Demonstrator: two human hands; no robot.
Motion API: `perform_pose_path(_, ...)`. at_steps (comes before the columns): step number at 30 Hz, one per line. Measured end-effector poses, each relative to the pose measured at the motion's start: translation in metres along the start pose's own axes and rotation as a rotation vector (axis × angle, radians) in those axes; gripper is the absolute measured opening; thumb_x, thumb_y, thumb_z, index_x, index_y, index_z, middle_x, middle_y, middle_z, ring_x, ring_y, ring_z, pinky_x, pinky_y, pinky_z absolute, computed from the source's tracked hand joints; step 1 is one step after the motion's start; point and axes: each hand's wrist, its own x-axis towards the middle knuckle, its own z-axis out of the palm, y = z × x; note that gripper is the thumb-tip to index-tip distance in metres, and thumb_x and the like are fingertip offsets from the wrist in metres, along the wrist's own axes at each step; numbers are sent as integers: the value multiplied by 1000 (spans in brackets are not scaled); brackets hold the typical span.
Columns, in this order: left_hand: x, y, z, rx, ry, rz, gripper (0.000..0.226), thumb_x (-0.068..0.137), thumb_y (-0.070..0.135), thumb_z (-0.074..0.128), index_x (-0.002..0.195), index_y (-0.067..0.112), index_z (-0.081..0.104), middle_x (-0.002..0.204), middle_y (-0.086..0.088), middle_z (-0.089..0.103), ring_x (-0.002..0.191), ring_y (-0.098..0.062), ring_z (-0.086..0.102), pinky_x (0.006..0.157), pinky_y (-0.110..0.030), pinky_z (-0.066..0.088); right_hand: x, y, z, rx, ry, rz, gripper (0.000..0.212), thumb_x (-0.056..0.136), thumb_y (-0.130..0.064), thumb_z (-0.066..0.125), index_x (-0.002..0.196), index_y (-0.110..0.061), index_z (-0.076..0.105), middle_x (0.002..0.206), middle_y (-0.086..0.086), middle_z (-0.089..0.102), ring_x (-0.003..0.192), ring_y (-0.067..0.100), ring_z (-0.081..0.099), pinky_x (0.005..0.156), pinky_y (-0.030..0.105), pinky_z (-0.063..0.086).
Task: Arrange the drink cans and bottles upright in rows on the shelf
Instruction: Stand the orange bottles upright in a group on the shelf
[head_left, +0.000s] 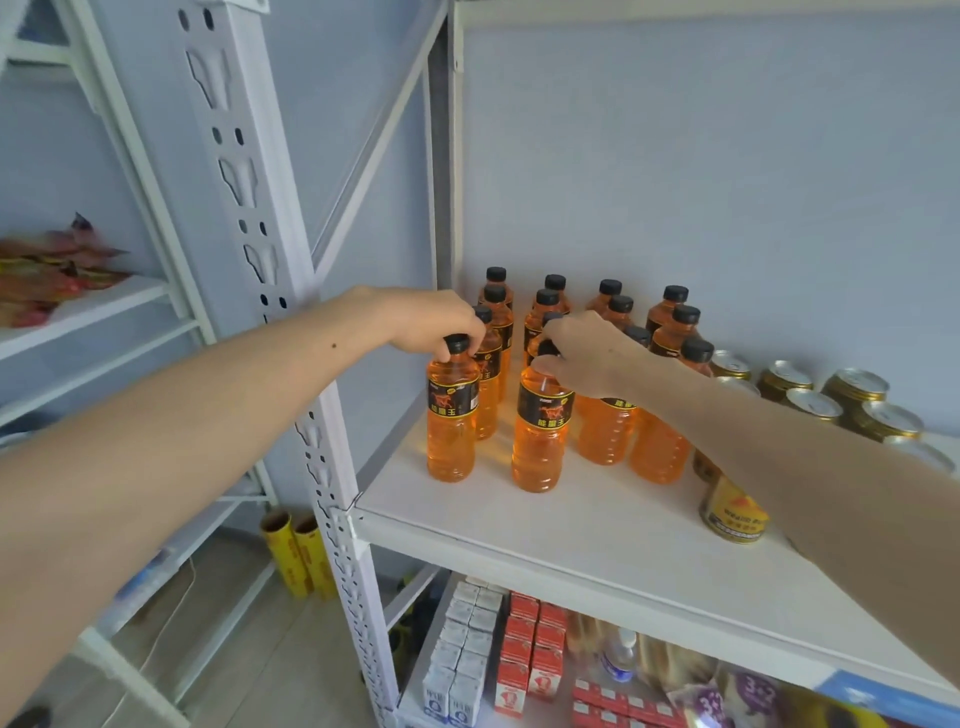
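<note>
Several orange drink bottles with black caps stand upright in rows on the white shelf. My left hand grips the cap of the front-left bottle. My right hand grips the cap of the front bottle of the second row. Both bottles stand upright on the shelf board. Several gold cans stand to the right of the bottles, and one gold can stands near the front, partly hidden by my right forearm.
A white perforated upright post runs just left of the shelf. The lower shelf holds small white cartons, red boxes and snack bags. Yellow rolls stand on the floor. Another rack at left holds red packets.
</note>
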Motion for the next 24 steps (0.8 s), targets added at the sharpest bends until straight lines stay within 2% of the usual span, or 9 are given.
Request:
perform_pose_path(4,4,-7,1,-5,-10,39,26,89,7,62,112,20,58,112,-2,56,101,-17,52,80,-28,47,3,-3,3,-12,18,41,16,96,-28,52,88,-14,51,66,-3,49,58,10,52,46,19,33)
perform_pose_path(9,7,-11,-1,11,-41,82,27,88,8,64,112,20,57,112,-1,55,102,-18,52,84,-32,52,3,-11,4,-37,55,45,18,97,-27,51,84,-14,48,62,-4,44,53,8,46,44,18,27)
perform_pose_path(14,9,-16,-3,51,-75,90,30,86,11,67,112,21,57,103,3,52,95,-15,52,66,-18,43,1,-17,6,-83,62,51,22,97,-32,51,89,-13,43,66,-3,40,55,8,41,45,19,26)
perform_pose_path(17,14,-13,-4,94,-72,100,30,87,15,67,115,21,57,100,5,50,92,-13,50,60,-15,38,-1,-19,7,-106,63,57,22,97,-35,51,98,-12,50,68,-4,36,56,8,39,46,19,25)
perform_pose_path(20,17,-10,-10,101,-76,87,37,87,20,67,122,19,55,104,5,53,92,-12,50,58,-15,36,-2,-17,7,-102,60,66,33,94,-39,54,107,-9,55,71,-3,40,62,13,47,48,20,30)
perform_pose_path(24,18,-6,-27,89,-85,70,39,88,26,67,125,19,54,110,2,60,92,-12,55,64,-19,45,-10,-6,-1,-135,67,57,38,89,-44,59,107,-11,53,88,3,54,75,19,53,57,27,41)
